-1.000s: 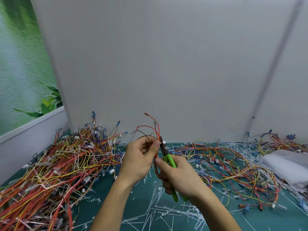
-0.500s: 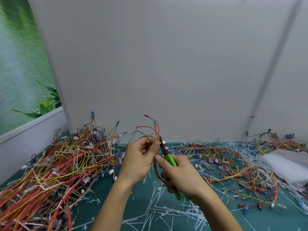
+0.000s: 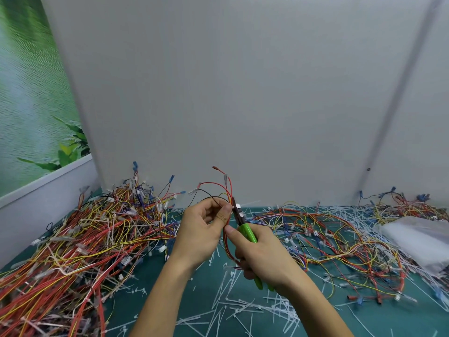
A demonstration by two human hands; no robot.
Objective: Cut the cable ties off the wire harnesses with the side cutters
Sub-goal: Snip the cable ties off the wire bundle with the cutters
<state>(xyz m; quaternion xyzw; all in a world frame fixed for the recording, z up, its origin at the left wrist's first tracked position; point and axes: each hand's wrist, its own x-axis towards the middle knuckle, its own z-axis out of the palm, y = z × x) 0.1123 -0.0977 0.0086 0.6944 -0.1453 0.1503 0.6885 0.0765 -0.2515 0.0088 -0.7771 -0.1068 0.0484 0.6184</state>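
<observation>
Evidently light and limp, the wire harness (image 3: 227,190) is pinched by the left hand (image 3: 204,229) between thumb and curled fingers, best gripped close to the cut, while the right hand (image 3: 262,254) clasps the green-handled side cutters (image 3: 246,231), nose touching the wires beside that thumb.

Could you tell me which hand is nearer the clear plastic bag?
Right. The right hand, holding the side cutters, sits left of the plastic bag; the left hand, pinching the wire harness, is farther left.

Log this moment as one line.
left hand: pinches wire harness | right hand: grips green side cutters | tip: at harness, by left thumb | tie cut: cannot tell
</observation>
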